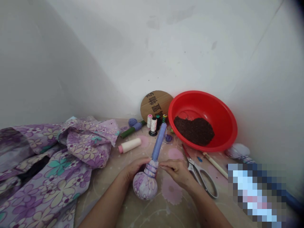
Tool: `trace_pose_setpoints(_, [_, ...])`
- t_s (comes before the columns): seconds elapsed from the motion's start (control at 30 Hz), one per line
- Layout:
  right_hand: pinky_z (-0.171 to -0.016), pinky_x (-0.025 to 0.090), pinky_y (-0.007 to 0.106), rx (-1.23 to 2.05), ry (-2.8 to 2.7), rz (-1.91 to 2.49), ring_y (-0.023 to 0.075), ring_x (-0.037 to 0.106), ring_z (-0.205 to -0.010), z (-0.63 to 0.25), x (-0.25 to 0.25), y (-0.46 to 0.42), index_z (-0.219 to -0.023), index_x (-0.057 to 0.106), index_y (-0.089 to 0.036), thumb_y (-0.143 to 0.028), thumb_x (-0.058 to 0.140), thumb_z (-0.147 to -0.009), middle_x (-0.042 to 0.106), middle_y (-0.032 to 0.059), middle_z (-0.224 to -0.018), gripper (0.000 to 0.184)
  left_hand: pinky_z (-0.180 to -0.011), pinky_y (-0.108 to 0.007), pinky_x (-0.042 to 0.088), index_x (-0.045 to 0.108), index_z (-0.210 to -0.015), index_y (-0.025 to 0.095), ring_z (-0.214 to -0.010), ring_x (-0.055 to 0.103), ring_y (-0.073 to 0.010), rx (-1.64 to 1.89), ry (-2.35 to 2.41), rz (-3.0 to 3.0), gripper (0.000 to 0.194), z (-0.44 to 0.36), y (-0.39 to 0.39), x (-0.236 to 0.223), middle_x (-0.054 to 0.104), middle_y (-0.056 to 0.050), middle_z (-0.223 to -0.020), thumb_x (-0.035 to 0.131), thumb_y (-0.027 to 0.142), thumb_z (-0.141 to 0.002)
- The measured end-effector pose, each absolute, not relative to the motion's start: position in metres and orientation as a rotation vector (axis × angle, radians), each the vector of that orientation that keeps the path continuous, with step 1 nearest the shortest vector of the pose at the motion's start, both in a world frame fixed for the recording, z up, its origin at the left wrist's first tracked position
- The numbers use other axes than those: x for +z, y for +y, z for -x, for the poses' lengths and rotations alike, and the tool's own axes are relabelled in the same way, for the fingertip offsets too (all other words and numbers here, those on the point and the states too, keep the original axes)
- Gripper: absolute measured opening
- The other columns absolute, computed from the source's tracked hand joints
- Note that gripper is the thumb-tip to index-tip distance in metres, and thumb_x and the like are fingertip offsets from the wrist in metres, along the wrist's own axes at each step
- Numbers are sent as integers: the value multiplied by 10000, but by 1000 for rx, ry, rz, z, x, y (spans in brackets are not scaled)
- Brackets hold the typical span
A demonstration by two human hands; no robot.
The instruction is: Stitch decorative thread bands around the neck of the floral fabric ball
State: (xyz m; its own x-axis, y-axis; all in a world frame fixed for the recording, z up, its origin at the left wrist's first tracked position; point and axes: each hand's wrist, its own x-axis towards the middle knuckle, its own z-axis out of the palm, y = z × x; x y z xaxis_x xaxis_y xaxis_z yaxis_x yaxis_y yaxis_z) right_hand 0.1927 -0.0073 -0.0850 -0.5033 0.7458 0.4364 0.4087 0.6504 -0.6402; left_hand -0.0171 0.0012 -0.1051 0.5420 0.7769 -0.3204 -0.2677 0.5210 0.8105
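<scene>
A cloth-covered mallet [145,185] stands at the middle front, its round floral head towards me. Purple yarn binds the gathered cloth at its neck, and its stick handle [159,142] is wrapped in blue-purple and points away. My left hand [136,167] is closed around the neck from the left, its fingers partly hidden behind it. On the other side, my right hand [174,169] pinches at the neck wrapping with thumb and forefinger. Whatever lies between those fingertips is too small to make out. Scissors [201,179] lie just right of my right hand.
Floral cloth [54,174] is heaped on the left. A red basin [231,126] holding dark brown loose material stands back right, beside a cardboard disc [152,104]. Thread spools [154,125], a cream roll [130,145], a green stick [128,132] and a cutter-like tool [215,164] lie around.
</scene>
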Motion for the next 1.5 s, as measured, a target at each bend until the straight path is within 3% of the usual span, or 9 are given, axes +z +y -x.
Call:
trace_pose_setpoints(0.67, [-583,458,227,621,-2083,1002,140,620,-610,-179,-90,-10,-751,661,-196,-273,537,-843,680,11,-663,173,-651,-309,425,591,-830,108,-640,590,-172,734,719,-868,282,17,0,-101,619,-78,-705,603,370,-726])
trace_pose_setpoints(0.9, [-606,447,232,685,-2054,1110,148,606,-642,-177,-87,-13,-745,647,-191,-197,538,-812,670,7,-685,128,-700,-353,451,586,-802,104,-681,625,-225,634,669,-799,366,16,-1,-98,639,-115,-701,551,456,-709])
trace_pose_setpoints(1.07, [-597,412,229,692,-2100,1107,144,588,-642,-180,-76,-18,-773,645,-188,-170,507,-814,659,6,-696,145,-678,-350,455,584,-878,105,-692,635,-230,659,640,-867,324,17,-2,-97,651,-120,-734,545,399,-747])
trace_pose_setpoints(1.37, [-530,351,230,687,-2031,1131,135,512,-548,-175,-78,-22,-865,557,-180,-217,514,-808,576,-16,-601,80,-673,-323,463,625,-837,96,-651,613,-179,853,748,-934,328,16,-4,-91,646,-89,-711,703,372,-676])
trace_pose_setpoints(1.5, [-579,383,241,716,-2019,1086,144,554,-602,-170,-76,-25,-920,488,-191,-177,505,-807,611,-13,-660,116,-660,-303,459,657,-806,106,-637,591,-156,902,802,-918,333,13,-8,-82,634,-54,-686,770,351,-611])
